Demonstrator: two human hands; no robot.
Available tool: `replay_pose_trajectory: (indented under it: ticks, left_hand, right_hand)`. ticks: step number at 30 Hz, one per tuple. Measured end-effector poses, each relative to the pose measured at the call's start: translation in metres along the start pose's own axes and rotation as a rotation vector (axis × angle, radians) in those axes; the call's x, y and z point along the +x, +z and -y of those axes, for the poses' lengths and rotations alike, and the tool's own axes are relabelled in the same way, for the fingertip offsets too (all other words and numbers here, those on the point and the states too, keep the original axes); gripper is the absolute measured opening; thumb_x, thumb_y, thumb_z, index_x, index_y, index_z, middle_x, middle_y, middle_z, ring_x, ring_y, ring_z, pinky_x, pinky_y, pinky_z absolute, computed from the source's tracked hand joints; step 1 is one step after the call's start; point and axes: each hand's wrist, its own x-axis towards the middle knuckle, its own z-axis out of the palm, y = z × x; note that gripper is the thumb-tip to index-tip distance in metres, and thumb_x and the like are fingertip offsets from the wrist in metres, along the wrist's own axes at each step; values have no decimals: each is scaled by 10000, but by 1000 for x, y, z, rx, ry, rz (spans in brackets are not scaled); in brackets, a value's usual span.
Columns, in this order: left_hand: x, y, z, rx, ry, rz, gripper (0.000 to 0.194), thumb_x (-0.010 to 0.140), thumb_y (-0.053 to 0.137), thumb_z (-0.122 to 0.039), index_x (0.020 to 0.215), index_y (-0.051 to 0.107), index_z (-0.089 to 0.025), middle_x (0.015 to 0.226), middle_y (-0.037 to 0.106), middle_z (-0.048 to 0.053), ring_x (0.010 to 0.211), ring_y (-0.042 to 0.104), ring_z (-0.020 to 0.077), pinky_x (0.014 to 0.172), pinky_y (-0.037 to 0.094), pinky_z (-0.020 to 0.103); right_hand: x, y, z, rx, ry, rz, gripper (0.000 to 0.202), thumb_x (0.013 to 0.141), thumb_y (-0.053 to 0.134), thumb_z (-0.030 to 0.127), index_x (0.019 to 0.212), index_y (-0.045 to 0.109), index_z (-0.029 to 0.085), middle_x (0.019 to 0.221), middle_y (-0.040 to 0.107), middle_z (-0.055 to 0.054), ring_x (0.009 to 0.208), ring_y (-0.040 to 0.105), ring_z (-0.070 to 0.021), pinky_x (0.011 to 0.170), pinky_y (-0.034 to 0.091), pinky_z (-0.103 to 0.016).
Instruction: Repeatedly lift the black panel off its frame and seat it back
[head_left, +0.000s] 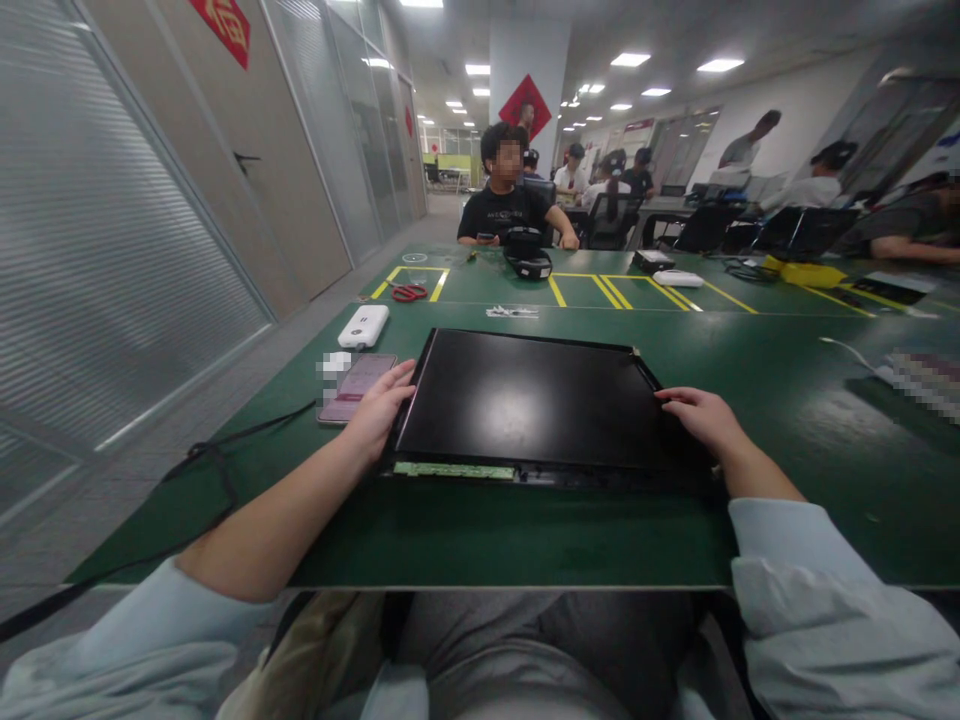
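A flat black display panel [525, 400] faces up in front of me, with a green circuit strip [454, 470] along the left part of its near edge. My left hand [379, 410] is closed on its left edge, thumb and fingers at the frame. At the right edge, my right hand [699, 415] pinches the frame, with fingertips near the upper right side. Whether the panel rests flat on the green table [510, 540] or is slightly raised, I cannot tell. Beside my left hand lies a phone [352, 392] with a lit screen.
Beyond the phone sits a white power bank [364, 327]. Red-handled scissors [409, 293] and small pale pieces [512, 312] lie farther back, near yellow tape lines [555, 290]. A black strap or cable [217, 455] trails off the left edge. A person [506, 205] sits across the table.
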Motion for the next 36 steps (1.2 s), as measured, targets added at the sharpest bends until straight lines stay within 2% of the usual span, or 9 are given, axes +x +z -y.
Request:
replay_pose_trajectory:
  ticks: [6,10,17,22,27,29,33,36]
  left_hand:
    - [-4,-1,-2,4,-71,41,680,768,661,12,1417,575,-171,939,814,74,477,678,141,461,572,252]
    - [-4,-2,-2,10,-65,43,646,794,709,-32,1414,588,-164,809,803,57,490,692,162,459,566,252]
    - [-6,0,1,102,-19,17,402,813,771,-180,1213,730,-170,809,807,61,677,760,202,561,582,248]
    - [-4,-3,2,124,17,91,350,804,743,-238,1150,750,-185,898,813,70,808,769,237,656,611,309]
    - [-4,-5,2,99,19,102,255,765,750,-272,994,753,-159,897,802,83,865,757,248,724,617,334]
    - [-4,-6,3,123,22,110,278,720,795,-312,950,752,-163,869,796,74,843,753,246,713,613,331]
    - [-3,-10,7,258,33,149,442,588,898,-407,929,746,-170,827,783,61,756,738,246,661,604,348]
    - [-1,-13,9,366,109,120,501,519,934,-445,874,728,-157,799,766,60,720,723,243,654,589,351]
  right_hand:
    - [2,0,-2,-29,-15,-3,281,731,649,222,959,812,206,856,749,-47,727,626,-187,707,462,-311]
    - [1,0,0,-29,-11,-6,282,731,651,221,961,812,205,866,749,-48,729,629,-186,701,466,-306]
    - [1,0,-1,-19,-19,-26,267,705,658,233,920,815,220,842,749,-41,727,633,-186,691,468,-301]
    - [3,1,-6,-9,-51,-45,249,673,668,244,873,815,233,821,753,-38,725,640,-191,701,476,-309]
    - [3,1,-5,-1,-62,-52,232,668,662,244,846,810,238,832,759,-38,743,647,-195,709,482,-311]
    - [3,1,-4,12,-61,-42,230,671,653,239,841,807,239,828,758,-37,746,646,-197,707,483,-311]
    - [2,1,-4,21,-44,-23,237,678,653,238,857,809,230,840,758,-38,735,638,-191,700,473,-308]
    - [2,1,-5,14,-45,-24,243,679,662,237,870,813,229,830,756,-36,714,632,-182,686,466,-298]
